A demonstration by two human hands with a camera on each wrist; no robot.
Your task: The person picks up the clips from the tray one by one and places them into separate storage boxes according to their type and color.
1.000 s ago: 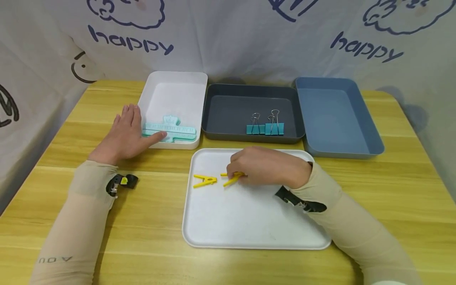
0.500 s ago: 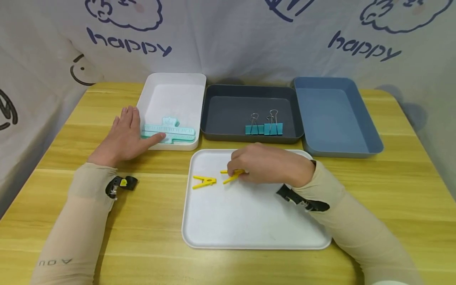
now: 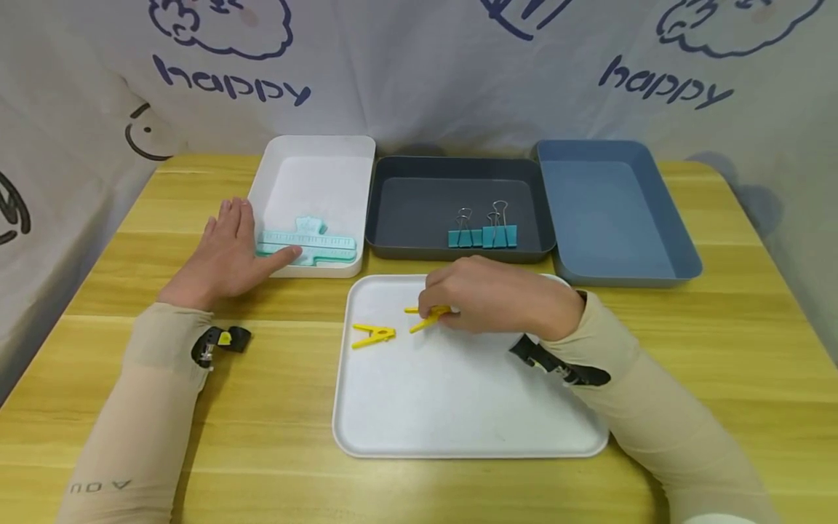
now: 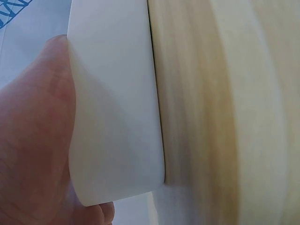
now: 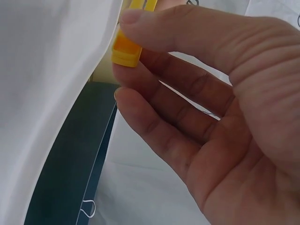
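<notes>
In the head view, my right hand pinches a yellow plastic clothespin above the white flat tray. The right wrist view shows its yellow end between thumb and fingers. A second yellow clothespin lies on that tray, to the left. My left hand rests with extended fingers along the left side of the white box. Its thumb reaches over the front rim, by a teal bag clip; whether it touches the clip I cannot tell. In the left wrist view the hand lies against the box wall.
Right of the white box stands a dark grey box with teal binder clips in it. A blue-grey box adjoins it at the right. A printed cloth hangs behind the wooden table.
My right hand has risen slightly, away from me, with the clothespin between its fingers. My left hand stays at the white box. The head view has shifted a little.
</notes>
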